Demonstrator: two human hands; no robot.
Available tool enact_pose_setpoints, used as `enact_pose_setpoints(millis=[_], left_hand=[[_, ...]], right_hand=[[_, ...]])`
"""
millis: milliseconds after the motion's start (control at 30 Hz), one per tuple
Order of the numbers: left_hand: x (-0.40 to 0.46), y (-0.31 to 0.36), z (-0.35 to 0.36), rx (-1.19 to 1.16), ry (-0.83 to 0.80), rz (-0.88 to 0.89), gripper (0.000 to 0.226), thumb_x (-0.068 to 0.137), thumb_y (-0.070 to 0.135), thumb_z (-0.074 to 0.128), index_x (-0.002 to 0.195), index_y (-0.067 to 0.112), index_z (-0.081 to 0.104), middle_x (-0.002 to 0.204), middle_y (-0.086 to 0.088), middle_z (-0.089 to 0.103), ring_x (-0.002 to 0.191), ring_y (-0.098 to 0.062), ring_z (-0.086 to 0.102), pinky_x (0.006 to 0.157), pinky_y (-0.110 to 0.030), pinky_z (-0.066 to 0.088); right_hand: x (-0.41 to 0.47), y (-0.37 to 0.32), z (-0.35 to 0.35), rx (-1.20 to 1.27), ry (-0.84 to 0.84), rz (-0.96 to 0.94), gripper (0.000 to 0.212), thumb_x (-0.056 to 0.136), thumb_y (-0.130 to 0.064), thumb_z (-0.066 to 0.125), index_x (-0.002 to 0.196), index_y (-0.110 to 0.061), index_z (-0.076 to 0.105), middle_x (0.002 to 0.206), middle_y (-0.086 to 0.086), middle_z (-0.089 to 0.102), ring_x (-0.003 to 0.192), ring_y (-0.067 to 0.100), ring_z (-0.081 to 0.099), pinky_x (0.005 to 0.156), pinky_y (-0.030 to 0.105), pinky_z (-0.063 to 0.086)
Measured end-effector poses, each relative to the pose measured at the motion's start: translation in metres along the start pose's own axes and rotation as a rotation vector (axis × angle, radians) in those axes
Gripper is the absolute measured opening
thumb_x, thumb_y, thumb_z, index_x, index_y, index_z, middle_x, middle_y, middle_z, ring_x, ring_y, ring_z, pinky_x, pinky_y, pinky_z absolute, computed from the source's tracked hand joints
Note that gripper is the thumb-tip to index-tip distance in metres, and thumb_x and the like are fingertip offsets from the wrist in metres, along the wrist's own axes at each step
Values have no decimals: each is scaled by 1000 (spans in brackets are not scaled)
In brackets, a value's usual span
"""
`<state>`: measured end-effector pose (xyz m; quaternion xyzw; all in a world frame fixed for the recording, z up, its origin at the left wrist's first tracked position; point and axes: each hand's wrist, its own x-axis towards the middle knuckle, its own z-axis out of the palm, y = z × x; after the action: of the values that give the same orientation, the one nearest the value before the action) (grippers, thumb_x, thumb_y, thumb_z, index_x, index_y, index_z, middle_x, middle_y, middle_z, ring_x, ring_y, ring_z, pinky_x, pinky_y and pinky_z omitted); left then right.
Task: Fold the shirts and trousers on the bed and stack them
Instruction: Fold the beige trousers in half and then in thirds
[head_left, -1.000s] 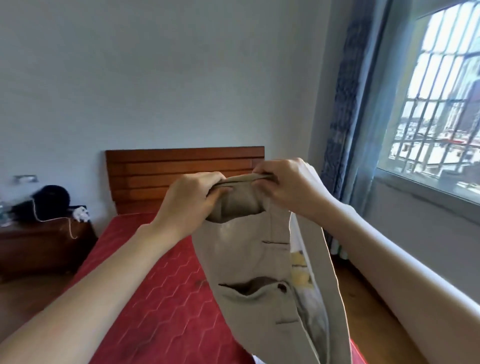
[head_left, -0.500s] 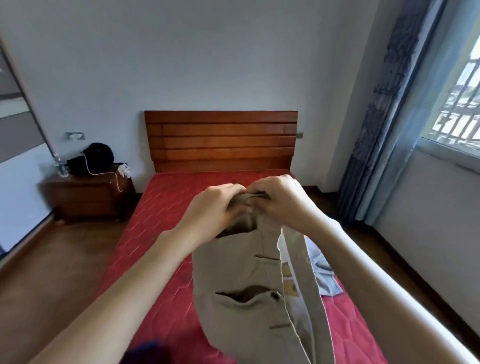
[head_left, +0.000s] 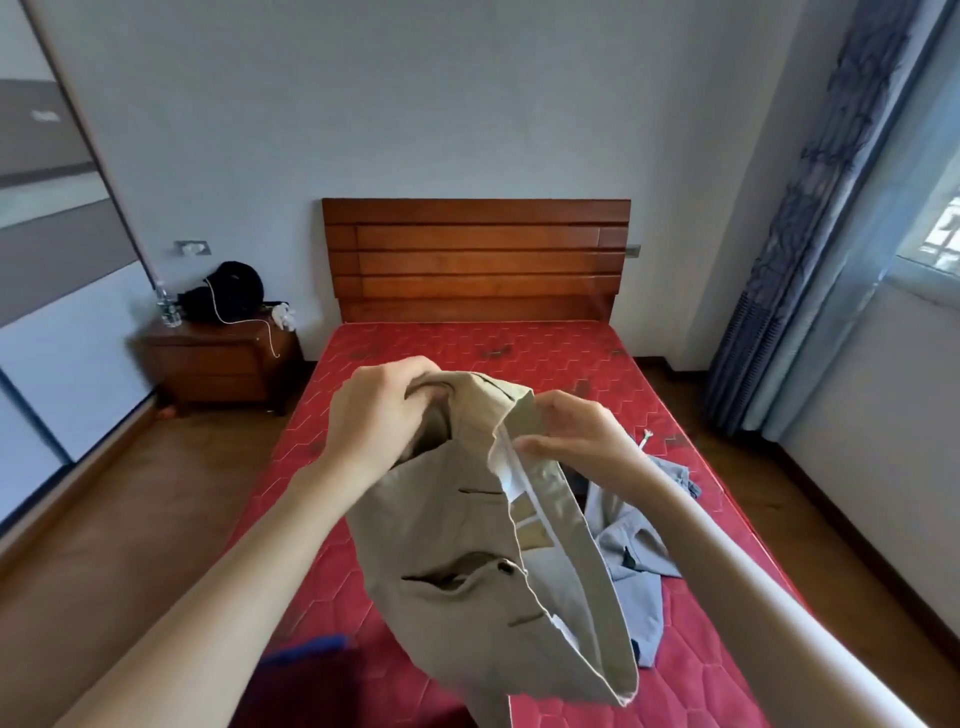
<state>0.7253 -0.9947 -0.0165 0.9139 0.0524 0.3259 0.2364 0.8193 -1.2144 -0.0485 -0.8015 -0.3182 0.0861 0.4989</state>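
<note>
- Head view: beige trousers held in the air above the near half of the bed, waistband uppermost, the legs hanging down out of frame; a buttoned back pocket faces the camera and the waist gapes open, showing a white lining.
- Left hand: grip clenched on the far left part of the waistband, fingers curled round bunched cloth.
- Right hand: grip pinching the right edge of the waistband, thumb laid along the pale inner seam.
- Step in hand, as judged: straightening the trousers at the waist before the first fold; no fold is yet made in them.
- Next move, as judged: draw the two grips apart to pull the waistband taut, bring the legs one over the other, then lower the garment flat on the mattress; the open waist and bunched cloth under the left hand need smoothing, or the fold will sit crooked.
- Grey-blue shirt: crumpled on the bed just beyond and to the right of the trousers, unfolded; no stack shows yet.
- Blue cloth: blurred at the near left edge of the bed, kind not clear.
- Surroundings: wooden headboard, a nightstand with a dark bag, a curtain at right.
</note>
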Motion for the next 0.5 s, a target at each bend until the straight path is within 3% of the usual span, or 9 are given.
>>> enact_pose_setpoints(millis=[133,267,333,400,500], left_hand=[[11,-2,-12,34,129,-56,8,88,25,67,92,31,72,79,9,71,78,-18,64,63,-28,43],[11,-7,-23,3,121,-50,5,89,25,68,92,29,69,76,11,69,75,-16,65,64,-30,47],[10,-8,-30,-56,85,-18,9,88,22,69,96,28,67,78,14,68,77,-11,65,67,-21,48],[6,-5,-36,-73,62,37,22,88,20,70,108,27,65,92,17,68,88,-6,65,74,-11,44],[-1,2,-41,-57,39,123,53,85,25,70,134,28,51,124,13,62,113,-5,59,92,-23,49]], right_hand=[[9,8,-5,-98,82,-58,7,87,-16,70,90,-11,74,80,1,71,68,9,61,67,28,50],[29,-16,-16,-117,190,-143,6,85,-14,71,87,-12,76,73,-3,71,63,4,57,61,24,44],[39,-33,-23,-121,222,-173,6,85,-15,71,83,-18,77,69,-9,68,59,0,53,57,19,41],[46,-51,-27,-120,239,-194,7,84,-16,71,82,-20,77,70,-8,69,59,1,54,57,20,43],[53,-76,-36,-99,264,-228,6,84,-18,72,83,-20,77,71,-13,70,64,2,61,63,26,51]])
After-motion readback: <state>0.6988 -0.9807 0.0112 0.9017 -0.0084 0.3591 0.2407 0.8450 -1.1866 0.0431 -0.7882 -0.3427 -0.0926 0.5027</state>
